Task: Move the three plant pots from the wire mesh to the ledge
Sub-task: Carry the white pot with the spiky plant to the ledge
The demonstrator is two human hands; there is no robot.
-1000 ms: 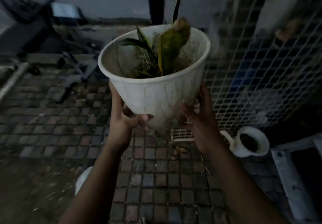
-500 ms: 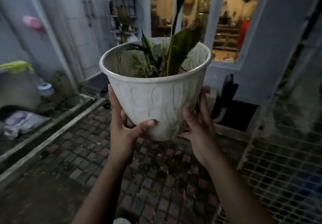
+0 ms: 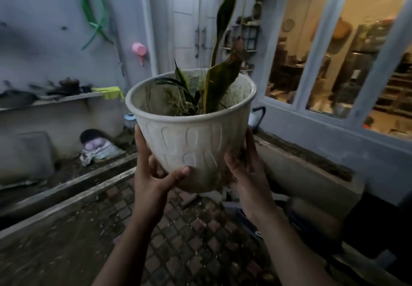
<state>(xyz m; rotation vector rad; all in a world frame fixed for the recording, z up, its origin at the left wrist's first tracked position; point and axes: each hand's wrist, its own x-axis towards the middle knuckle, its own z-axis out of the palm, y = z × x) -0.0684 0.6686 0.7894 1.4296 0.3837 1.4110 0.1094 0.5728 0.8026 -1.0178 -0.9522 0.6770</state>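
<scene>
Cradling white pot [image 3: 191, 143], apparently above paving [image 3: 189, 241], ledge [image 3: 307, 165] right

A dim courtyard with a reddish brick-paved floor [image 3: 189, 248] and pale grey walls [image 3: 40, 47]. A green hose [image 3: 94, 16] hangs on the wall. Large white-framed windows [image 3: 347, 67] glow with warm yellow indoor light.

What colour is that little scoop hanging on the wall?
Pink. The scoop hangs on the grey wall, seen in the head view.
</scene>
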